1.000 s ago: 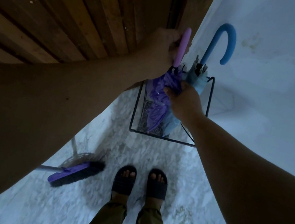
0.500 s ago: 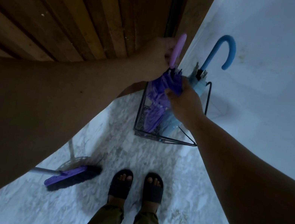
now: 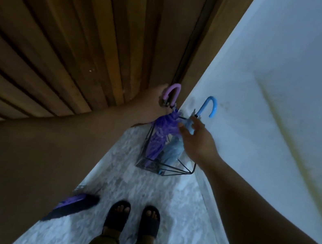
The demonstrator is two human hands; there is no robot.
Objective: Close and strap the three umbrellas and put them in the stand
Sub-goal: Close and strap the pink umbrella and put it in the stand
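Near your feet, well apart from either grip, a brush (image 3: pixel 74 205) lies on the floor (image 3: pixel 140 187); no third umbrella is in view. Further out, your right hand (image 3: pixel 197 141) hangs with fingers spread and relaxed, gripping nothing, fingertips touching the blue umbrella (image 3: pixel 174 150) just beside the purple folds. Beyond it, your left hand (image 3: pixel 154 107) grips the purple umbrella (image 3: pixel 158 140) just under its hook handle. Below that grip the canopy stands inside the wire stand (image 3: pixel 171 167), next to the blue one. Step in hand, as I judge it: seating the second umbrella. Next: let the handle go so it leans steady, then go and find the third.
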